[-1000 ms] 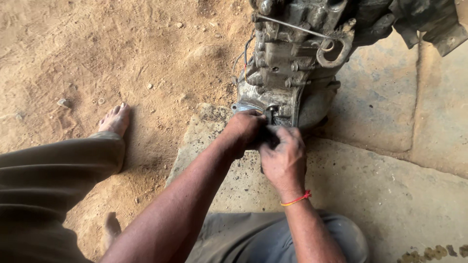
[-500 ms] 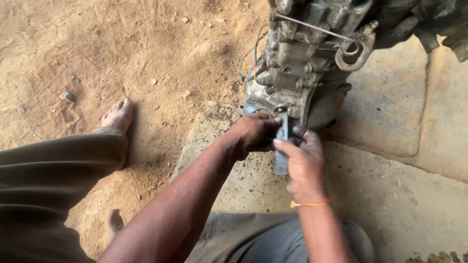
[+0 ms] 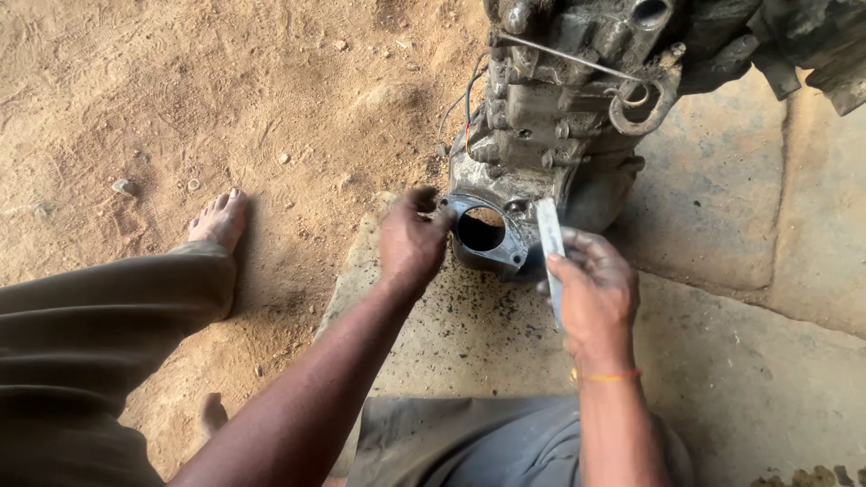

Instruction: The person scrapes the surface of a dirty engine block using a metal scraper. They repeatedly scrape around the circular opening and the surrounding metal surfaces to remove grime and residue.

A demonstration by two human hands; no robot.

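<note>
A dirty grey metal gearbox casing (image 3: pixel 550 117) lies on a stone slab (image 3: pixel 722 361), its round open flange (image 3: pixel 483 230) facing me. My left hand (image 3: pixel 410 239) touches the flange's left rim with its fingertips; whether anything is pinched in them is hidden. My right hand (image 3: pixel 591 293) is just right of the flange and grips a flat, narrow, pale metal blade (image 3: pixel 548 243) that points up beside the casing. An orange thread circles that wrist.
Sandy dirt ground (image 3: pixel 225 99) with small stones spreads to the left. My bare left foot (image 3: pixel 219 219) and trousered leg (image 3: pixel 99 316) rest there. Thin wires (image 3: pixel 465 99) and a lifting eye (image 3: pixel 636 99) stick out of the casing. Dark debris specks dot the slab below the flange.
Both hands were clustered over the flange; they have drawn apart, uncovering the round opening. My right hand has pulled back to the right with the blade.
</note>
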